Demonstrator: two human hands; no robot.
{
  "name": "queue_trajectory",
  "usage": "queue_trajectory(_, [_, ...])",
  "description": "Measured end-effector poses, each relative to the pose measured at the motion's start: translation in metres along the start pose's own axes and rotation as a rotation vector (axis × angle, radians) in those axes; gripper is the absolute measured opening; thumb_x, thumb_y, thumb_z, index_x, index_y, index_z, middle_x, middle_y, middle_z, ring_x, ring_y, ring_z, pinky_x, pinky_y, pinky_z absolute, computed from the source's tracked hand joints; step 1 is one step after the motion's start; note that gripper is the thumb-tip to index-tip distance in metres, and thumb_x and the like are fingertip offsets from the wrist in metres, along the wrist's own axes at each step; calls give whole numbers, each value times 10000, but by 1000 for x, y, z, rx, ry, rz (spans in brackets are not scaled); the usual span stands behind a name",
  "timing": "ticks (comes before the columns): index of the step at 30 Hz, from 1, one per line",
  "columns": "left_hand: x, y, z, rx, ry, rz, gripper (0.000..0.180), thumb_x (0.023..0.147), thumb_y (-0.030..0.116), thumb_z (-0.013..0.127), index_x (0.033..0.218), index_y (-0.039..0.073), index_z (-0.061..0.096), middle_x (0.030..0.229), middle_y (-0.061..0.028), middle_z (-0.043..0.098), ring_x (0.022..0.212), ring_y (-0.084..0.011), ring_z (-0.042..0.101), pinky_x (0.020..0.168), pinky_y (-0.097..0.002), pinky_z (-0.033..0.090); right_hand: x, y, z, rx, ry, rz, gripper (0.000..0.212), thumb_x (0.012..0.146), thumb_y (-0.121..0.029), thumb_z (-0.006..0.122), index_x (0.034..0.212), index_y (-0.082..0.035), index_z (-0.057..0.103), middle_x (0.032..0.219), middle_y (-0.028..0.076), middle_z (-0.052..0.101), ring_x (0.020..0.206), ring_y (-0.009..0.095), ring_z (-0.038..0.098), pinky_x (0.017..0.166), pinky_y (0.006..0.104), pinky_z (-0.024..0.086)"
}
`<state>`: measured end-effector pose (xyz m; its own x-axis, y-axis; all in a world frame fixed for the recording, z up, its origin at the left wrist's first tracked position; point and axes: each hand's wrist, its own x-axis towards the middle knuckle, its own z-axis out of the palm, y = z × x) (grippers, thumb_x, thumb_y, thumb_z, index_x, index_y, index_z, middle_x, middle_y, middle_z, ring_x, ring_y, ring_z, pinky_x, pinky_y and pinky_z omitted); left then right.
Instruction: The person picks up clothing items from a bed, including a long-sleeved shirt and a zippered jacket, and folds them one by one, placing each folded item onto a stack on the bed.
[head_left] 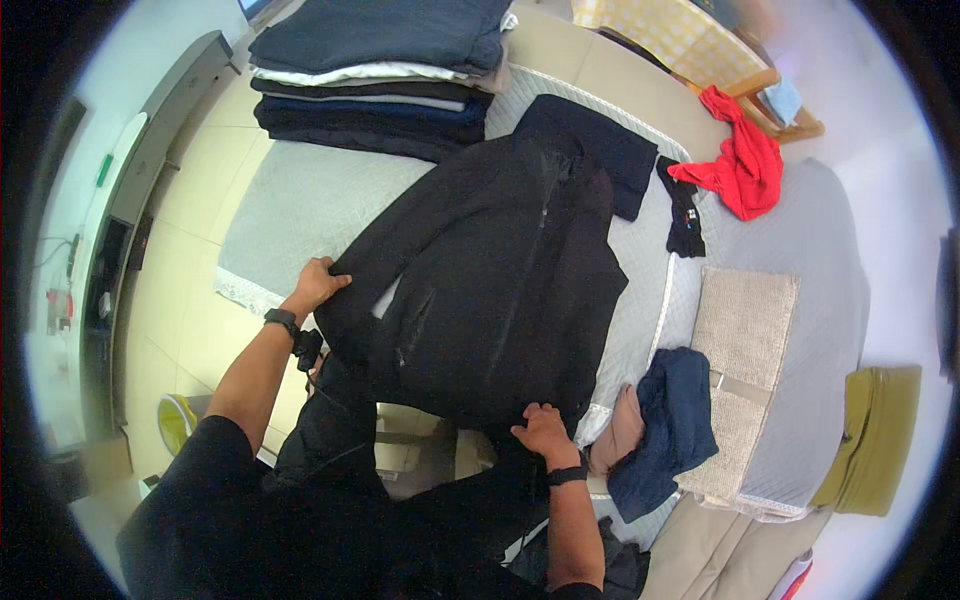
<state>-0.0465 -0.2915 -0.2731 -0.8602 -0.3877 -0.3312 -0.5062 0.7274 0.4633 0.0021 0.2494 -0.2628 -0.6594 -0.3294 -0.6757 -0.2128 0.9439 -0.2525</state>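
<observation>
A black zip-up jacket (500,290) lies spread over the grey quilted cover in front of me, its collar pointing away. At its left side my left hand (318,285) grips the sleeve near the cuff, thumb on top. My right hand (545,432) is closed on the bottom hem, its fingertips partly hidden against the dark cloth. A zip pocket (418,325) shows on the jacket's left half. Beyond the collar, partly under the jacket, lies a folded dark navy garment (625,160).
A tall stack of folded clothes (375,110) stands at the far left. Red cloth (745,165) and a small black garment (683,215) lie at the far right. Crumpled navy clothing (665,430), a beige woven cushion (745,330) and an olive cushion (880,440) are to the right.
</observation>
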Motion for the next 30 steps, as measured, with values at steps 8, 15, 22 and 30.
queue_trajectory(8, [-31, 35, -46, -458, 1, 125, 217, 960, 191, 702, 1018, -14, 663, 912, -105, 698, 812, -190, 655, 760, -347, 537, 2, -26, -31, -12, -16, -125, 501, 956, -327, 683, 1309, 24, 624, 1253, 267, 676, 1185, 409, 642, 1023, 462, 510])
queue_trajectory(15, [-60, 103, -110, -981, -192, 72, 210, 1030, 139, 628, 1189, 14, 686, 1019, -20, 716, 868, -98, 658, 782, -265, 553, 58, -103, -147, 423, 297, -567, 375, 1042, -256, 597, 1315, -1, 635, 1150, 189, 742, 1036, 315, 732, 875, 397, 566])
queue_trajectory(22, [-82, 148, -113, -656, -261, 258, 402, 1024, 191, 640, 1390, 25, 629, 1303, -144, 692, 1158, -210, 669, 1009, -343, 531, 176, -153, -200, 1178, 2, -385, 561, 1107, -387, 472, 1486, 27, 452, 1370, 244, 601, 1209, 335, 643, 953, 426, 588])
queue_trajectory(30, [-114, 170, -54, -952, -591, 255, 782, 1006, 161, 694, 1648, 115, 250, 1569, -137, 465, 1379, -215, 489, 1169, -362, 400, 239, -210, -208, 1555, -56, -225, 832, 1032, -595, 531, 1543, 41, 367, 1447, 225, 541, 1289, 361, 558, 1051, 475, 477])
